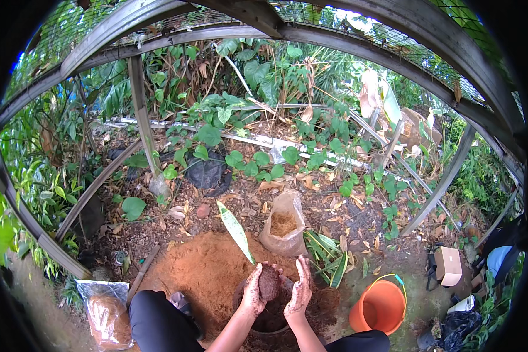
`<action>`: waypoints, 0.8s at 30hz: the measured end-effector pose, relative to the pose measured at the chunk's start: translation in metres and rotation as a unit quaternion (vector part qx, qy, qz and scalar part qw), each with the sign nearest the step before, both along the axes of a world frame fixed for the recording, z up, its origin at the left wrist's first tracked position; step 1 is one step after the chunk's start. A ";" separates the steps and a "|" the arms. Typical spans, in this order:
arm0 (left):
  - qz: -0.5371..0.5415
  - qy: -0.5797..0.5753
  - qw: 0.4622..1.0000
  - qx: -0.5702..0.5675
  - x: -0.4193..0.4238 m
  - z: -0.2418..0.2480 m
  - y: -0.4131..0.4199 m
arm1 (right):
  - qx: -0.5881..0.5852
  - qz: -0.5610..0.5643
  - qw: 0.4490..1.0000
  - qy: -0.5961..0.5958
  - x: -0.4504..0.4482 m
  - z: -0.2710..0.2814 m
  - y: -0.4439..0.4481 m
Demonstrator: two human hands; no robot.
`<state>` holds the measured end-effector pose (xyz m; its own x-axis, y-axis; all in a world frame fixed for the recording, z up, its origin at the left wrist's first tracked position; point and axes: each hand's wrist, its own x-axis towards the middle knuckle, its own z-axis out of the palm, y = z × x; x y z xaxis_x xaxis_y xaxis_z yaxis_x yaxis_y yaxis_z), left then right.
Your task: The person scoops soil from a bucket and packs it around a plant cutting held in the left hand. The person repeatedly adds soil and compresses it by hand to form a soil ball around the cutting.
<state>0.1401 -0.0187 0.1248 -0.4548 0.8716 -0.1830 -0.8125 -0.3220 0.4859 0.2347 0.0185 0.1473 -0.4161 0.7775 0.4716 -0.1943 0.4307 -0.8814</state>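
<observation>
My left hand (253,291) grips a rounded ball of dark, moist soil or coir (269,284). A variegated snake plant leaf (236,229) sticks up from behind the hand and leans to the left; whether its base sits inside the ball is hidden. Beside the ball, apart from it, my right hand (300,288) is held up with its palm turned inward and holds nothing. Both hands are smeared with soil. Below them is a round dark pot or basin (270,333) with dark soil in it, partly covered by my forearms.
Reddish-brown coir or soil (193,259) is heaped at left. Ahead stand a plastic bag of fibre (286,240) and cut snake plant leaves (330,255). An orange bucket (378,308) is at right, a cardboard box (448,266) beyond. A filled clear bag (108,314) lies left, near a wooden stick (143,273).
</observation>
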 end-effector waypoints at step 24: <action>-0.043 -0.041 0.996 0.065 0.006 -0.009 0.003 | 0.173 0.029 0.978 -0.113 0.005 -0.004 0.002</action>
